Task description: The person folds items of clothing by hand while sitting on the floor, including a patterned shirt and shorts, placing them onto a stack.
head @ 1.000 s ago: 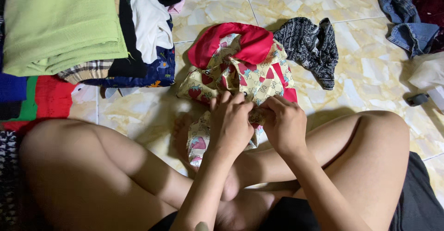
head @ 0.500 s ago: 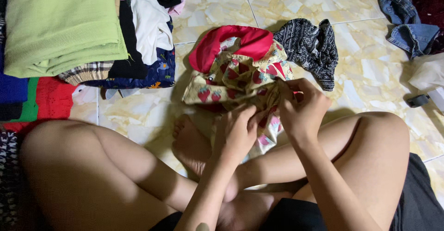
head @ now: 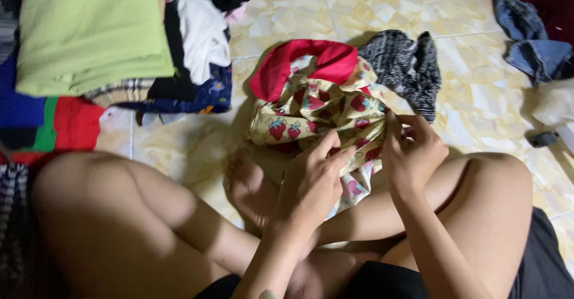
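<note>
A garment (head: 311, 116) of pale yellow cloth printed with red strawberries is held just above the crossed legs of the seated person, its upper part resting on the tiled floor (head: 418, 12). A broad red band, looped like a collar or waistband, runs along the edge farthest from the person. The cloth is crumpled and bunched, with deep folds across the middle, and a narrow strip of it with pink print hangs down between the hands toward the legs.

The left hand (head: 311, 182) is closed on the near edge of the garment, fingers curled into the cloth and the thumb raised along a fold. The right hand (head: 415, 152) is pinched on the garment's right edge, with cloth gathered between thumb and fingertips. The two hands are close together but not touching, each clamped on the cloth.

Just left of the garment's near edge a bare foot (head: 248, 185) lies on the floor. Just right of the garment's red band, and touching it, a dark grey patterned cloth (head: 406, 66) is heaped. Left of the garment, a pile of clothes (head: 191, 48) is spread, with a light green folded piece (head: 89, 30) on top of its far left part, and white, black and dark blue pieces nearer. Well to the right of the garment, blue denim (head: 532, 42) lies crumpled, and near it a small dark object (head: 543, 138) that cannot be made out.
</note>
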